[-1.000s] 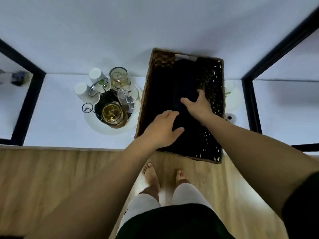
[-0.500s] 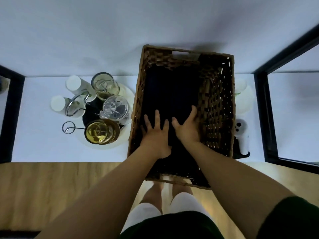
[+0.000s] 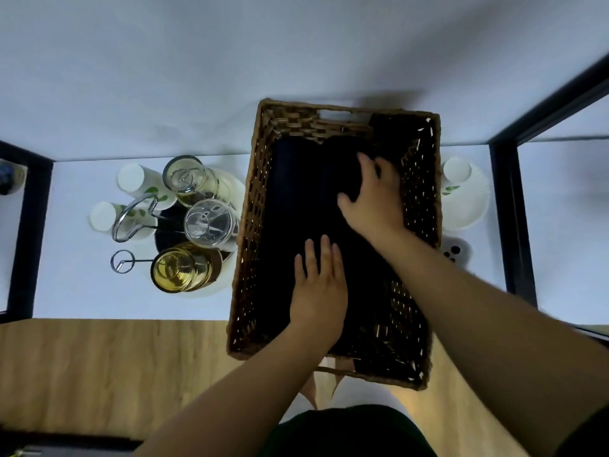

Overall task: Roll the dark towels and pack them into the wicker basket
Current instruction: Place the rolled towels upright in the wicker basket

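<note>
Towels [image 3: 296, 209] are already down in the basket [image 3: 252, 225], lying lengthwise as dark rolls side by side; too dark to count them w/ any certainty. Left hand [image 3: 318, 291] lies flat on the near part of the middle roll, fingers straight & together, pressing, not gripping. Right hand [image 3: 375, 199] is further in, toward the far right, fingers bent over a roll w/ thumb on its left side. That looks like a grip on the cloth, tho blur makes it hard to be sure. Step in hand, as I read it: seating the last roll, so the task looks nearly done. To do it well, use the left palm as an anchor so the roll doesn't unwind, & let the right hand nudge the far end snug vs. its neighbour w/o lifting it. Push along the roll's length, not across, or the outer wrap may peel open. Basket's near end appears to overhang the shelf [image 3: 82, 285] edge, so press gently & straight down; a hard shove at the front could tip it. Glasses [image 3: 204, 222] sit just beside the left wall, so don't slide the basket that way.
</note>
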{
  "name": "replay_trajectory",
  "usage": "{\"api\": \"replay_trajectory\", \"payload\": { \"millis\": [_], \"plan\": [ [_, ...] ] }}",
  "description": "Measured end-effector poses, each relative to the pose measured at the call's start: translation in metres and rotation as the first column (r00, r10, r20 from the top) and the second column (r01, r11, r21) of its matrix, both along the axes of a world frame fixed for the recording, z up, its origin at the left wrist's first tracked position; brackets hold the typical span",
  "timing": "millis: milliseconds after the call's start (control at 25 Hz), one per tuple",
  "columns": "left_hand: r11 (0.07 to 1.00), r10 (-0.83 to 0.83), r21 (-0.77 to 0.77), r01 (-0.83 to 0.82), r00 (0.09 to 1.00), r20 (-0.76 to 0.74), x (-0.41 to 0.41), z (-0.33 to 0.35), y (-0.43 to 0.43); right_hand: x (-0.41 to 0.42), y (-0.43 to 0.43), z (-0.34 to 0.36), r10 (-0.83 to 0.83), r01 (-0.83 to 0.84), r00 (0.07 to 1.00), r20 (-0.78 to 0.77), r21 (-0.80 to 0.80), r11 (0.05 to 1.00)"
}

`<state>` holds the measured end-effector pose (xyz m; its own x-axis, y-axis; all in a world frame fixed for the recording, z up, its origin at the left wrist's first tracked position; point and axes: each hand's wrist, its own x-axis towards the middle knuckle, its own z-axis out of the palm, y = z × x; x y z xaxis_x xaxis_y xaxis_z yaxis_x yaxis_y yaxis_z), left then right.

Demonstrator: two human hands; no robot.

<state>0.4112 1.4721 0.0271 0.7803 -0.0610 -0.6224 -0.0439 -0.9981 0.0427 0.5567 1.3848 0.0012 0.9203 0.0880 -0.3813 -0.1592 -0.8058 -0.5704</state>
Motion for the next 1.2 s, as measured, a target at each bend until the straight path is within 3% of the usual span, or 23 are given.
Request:
{"api": "replay_trajectory", "payload": {
  "millis": [80, 160, 240, 360, 560, 720, 800, 920, 1000, 1120, 1200],
  "plan": [
    [1.0, -0.019, -0.01, 0.019, 1.0, -0.017, 0.0, -0.005, -0.008, 0.031, 0.007, 0.001, 0.297, -0.303, 0.952, -0.071, -0.115, 0.946],
    [1.0, -0.02, -0.018, 0.019, 0.998, -0.052, 0.006, -0.01, -0.013, 0.047, 0.018, -0.01, 0.38, -0.426, 0.891, -0.249, -0.169, 0.889],
    [1.0, -0.014, -0.011, 0.013, 0.996, -0.083, 0.007, -0.013, -0.015, 0.055, 0.021, -0.017, 0.352, -0.405, 0.882, -0.311, -0.123, 0.906],
    [0.999, -0.04, 0.026, 0.043, 0.994, -0.103, 0.01, -0.012, -0.016, 0.054, 0.014, -0.018, 0.33, -0.359, 0.9, -0.284, -0.054, 0.932],
    [0.999, -0.029, -0.027, 0.027, 0.998, -0.057, 0.004, 0.003, 0.008, -0.016, 0.016, -0.012, 0.475, -0.502, 0.865, -0.162, -0.296, 0.813],
    [0.984, 0.163, -0.082, -0.156, 0.984, 0.075, -0.034, 0.019, 0.032, -0.101, 0.007, -0.002, 0.492, -0.567, 0.822, -0.287, -0.322, 0.758],
    [0.966, 0.237, -0.141, -0.217, 0.96, 0.148, -0.047, 0.028, 0.032, -0.131, 0.004, 0.01, 0.511, -0.635, 0.763, -0.395, -0.312, 0.707],
    [0.949, 0.288, -0.199, -0.246, 0.933, 0.216, -0.066, 0.044, 0.025, -0.159, -0.004, 0.046, 0.603, -0.764, 0.607, -0.518, -0.169, 0.623],
    [0.941, 0.307, -0.223, -0.255, 0.919, 0.247, -0.085, 0.056, 0.016, -0.174, -0.016, 0.076, 0.642, -0.756, 0.6, -0.478, -0.076, 0.65],
    [0.933, 0.325, -0.258, -0.25, 0.892, 0.313, -0.123, 0.077, 0.0, -0.209, -0.04, 0.11, 0.621, -0.666, 0.727, -0.293, -0.081, 0.741],
    [0.923, 0.344, -0.298, -0.242, 0.867, 0.361, -0.148, 0.09, -0.014, -0.236, -0.059, 0.121, 0.595, -0.602, 0.798, -0.092, -0.105, 0.792]
  ]
}}
